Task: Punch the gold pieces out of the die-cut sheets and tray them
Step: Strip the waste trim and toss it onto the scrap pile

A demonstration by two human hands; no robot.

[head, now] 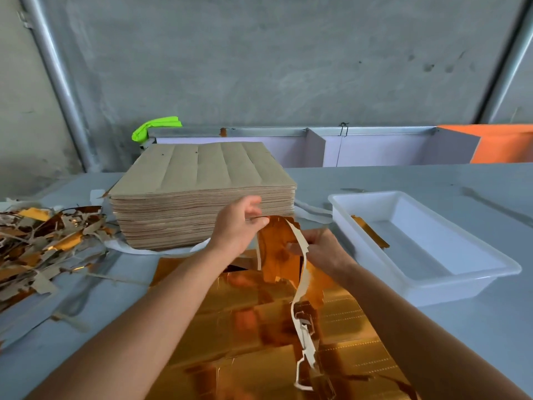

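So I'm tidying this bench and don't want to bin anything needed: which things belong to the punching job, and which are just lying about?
Job:
gold sheet
torn strip, held by left hand and right hand
white tray with gold piece
brown stack
scrap pile

Lying about:
green cloth
orange panel

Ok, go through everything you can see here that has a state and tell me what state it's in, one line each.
Left hand: raised, pinching the top of the gold strip.
Right hand: gripping the gold strip from the right.
Gold strip: torn, ragged, hanging between both hands.
Gold sheet: flat on the table, partly stripped.
White tray: upright, nearly empty, one gold piece inside.
Brown sheet stack: tall, neatly squared.
Scrap pile: loose, tangled.
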